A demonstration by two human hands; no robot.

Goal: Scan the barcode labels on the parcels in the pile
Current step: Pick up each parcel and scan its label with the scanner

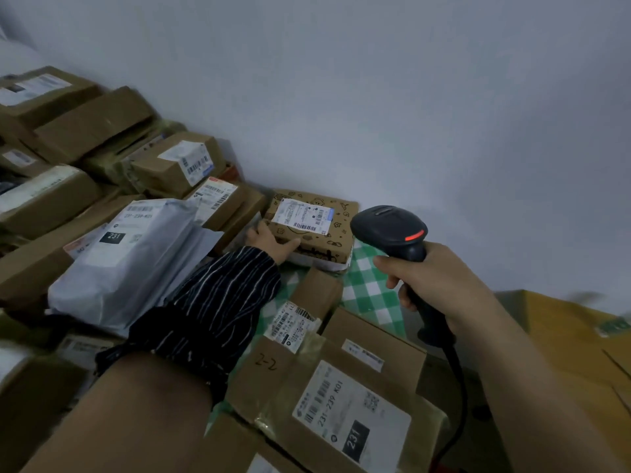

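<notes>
Nearest the lens lies a brown cardboard carton with a white "231-239 K01" label (341,404), label face up, on a counter covered by a green-and-white checked cloth (368,288). Largest in view is the pile of brown taped cardboard parcels (85,131) stacked against the pale wall at the left. Most show a white label on top, which suits reading without turning them. A grey plastic mailer bag (129,261) rests on the near edge of that pile. At the far end of the cloth, close to the wall, sits the flat brown carton printed with black doodles (338,240). Its white barcode label (304,216) faces upward. This appears to be the parcel now in hand. The black pistol-grip barcode scanner (392,230) hangs just to the right of it, apart from it, head tilted toward the label. A red strip glows on its back and a black cable (457,387) trails from the handle. In my judgement the scan of this label is imminent or under way. The right hand (430,278) is wrapped round the scanner handle, fingers closed firmly, forefinger at the trigger side. The left hand (269,242), reaching out of a dark striped sleeve (218,302), grips the doodled carton at its near-left corner, fingers curled over the edge and thumb along the front face. This hold seems meant to steady the carton and square its label to the scanner.
</notes>
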